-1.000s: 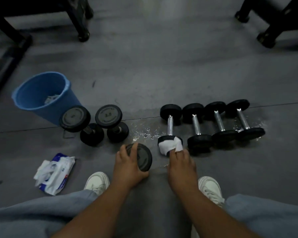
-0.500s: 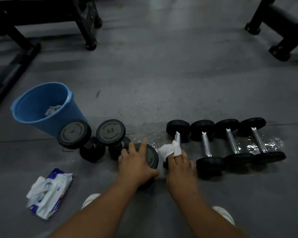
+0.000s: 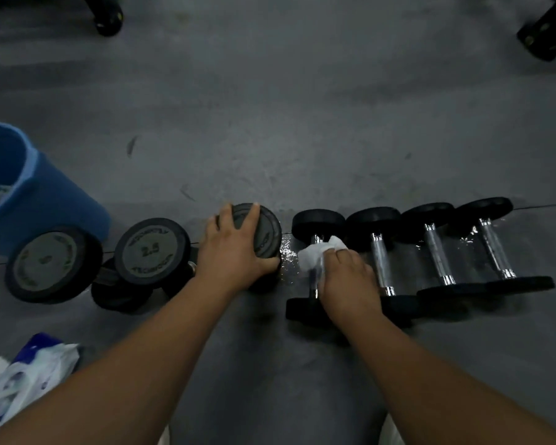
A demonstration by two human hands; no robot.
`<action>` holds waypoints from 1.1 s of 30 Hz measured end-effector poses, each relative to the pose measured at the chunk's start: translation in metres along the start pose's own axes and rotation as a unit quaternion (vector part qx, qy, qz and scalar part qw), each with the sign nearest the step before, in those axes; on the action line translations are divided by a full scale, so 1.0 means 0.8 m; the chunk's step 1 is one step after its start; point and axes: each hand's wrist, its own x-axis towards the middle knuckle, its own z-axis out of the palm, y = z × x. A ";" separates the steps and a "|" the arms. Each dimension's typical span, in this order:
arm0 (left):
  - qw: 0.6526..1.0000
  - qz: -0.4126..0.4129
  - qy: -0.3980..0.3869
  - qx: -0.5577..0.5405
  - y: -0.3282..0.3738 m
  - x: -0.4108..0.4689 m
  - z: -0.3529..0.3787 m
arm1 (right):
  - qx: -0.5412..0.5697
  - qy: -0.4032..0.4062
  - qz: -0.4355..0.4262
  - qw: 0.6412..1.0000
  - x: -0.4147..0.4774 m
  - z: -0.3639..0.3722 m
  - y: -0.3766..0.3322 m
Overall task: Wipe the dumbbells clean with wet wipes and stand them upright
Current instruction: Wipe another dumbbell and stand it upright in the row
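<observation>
Black dumbbell (image 3: 265, 234) (neighbour (image 3: 150, 250) marked 2.5) gripped by left fingers (image 3: 224, 217); right fingers (image 3: 342, 260) clutch wipe (image 3: 313, 255).

Gym floor, grey rubber flooring (image 3: 302, 123), row of dumbbells (image 3: 430, 252), black equipment feet (image 3: 540, 40)

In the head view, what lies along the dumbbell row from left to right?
Leftmost upright dumbbell → upright dumbbell marked 2.5 → third upright dumbbell in the left hand → first lying dumbbell under the right hand and wet wipe → second lying dumbbell → third lying dumbbell → fourth lying dumbbell.
</observation>
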 end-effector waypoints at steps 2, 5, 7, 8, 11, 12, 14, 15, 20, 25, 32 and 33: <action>0.990 0.079 0.110 -0.025 0.008 -0.015 0.005 | 0.036 -0.032 0.038 0.998 0.017 0.007 0.001; 0.965 0.112 0.194 -0.133 0.035 -0.063 0.048 | 0.128 -0.120 0.148 0.973 0.043 0.028 0.005; 0.980 0.013 0.054 -0.192 0.055 -0.088 0.084 | 0.235 -0.153 0.223 0.934 0.056 0.038 0.002; 0.981 -0.027 -0.015 -0.190 0.064 -0.095 0.103 | 0.283 -0.156 0.256 0.911 0.061 0.041 0.000; 0.965 -0.110 -0.113 -0.208 0.084 -0.096 0.143 | 0.354 -0.177 0.312 0.864 0.077 0.047 -0.001; 0.949 -0.147 -0.137 -0.243 0.089 -0.093 0.150 | 0.363 -0.187 0.321 0.855 0.081 0.050 0.000; 0.912 -0.205 -0.154 -0.321 0.094 -0.083 0.163 | 0.385 -0.193 0.334 0.838 0.085 0.056 0.000; 0.898 -0.222 -0.152 -0.347 0.092 -0.079 0.168 | 0.398 -0.193 0.341 0.829 0.085 0.057 -0.001; 0.893 -0.217 -0.147 -0.366 0.060 -0.089 0.176 | 0.443 -0.179 0.362 0.801 0.061 0.048 -0.015; 0.934 -0.136 -0.198 -0.266 -0.009 -0.135 0.161 | 0.512 -0.151 0.429 0.729 -0.017 0.057 -0.050; 0.947 0.025 -0.309 -0.082 -0.096 -0.194 0.104 | 0.600 -0.135 0.554 0.561 -0.169 0.105 -0.097; 0.949 0.040 -0.307 -0.063 -0.095 -0.204 0.104 | 0.613 -0.142 0.551 0.549 -0.187 0.112 -0.093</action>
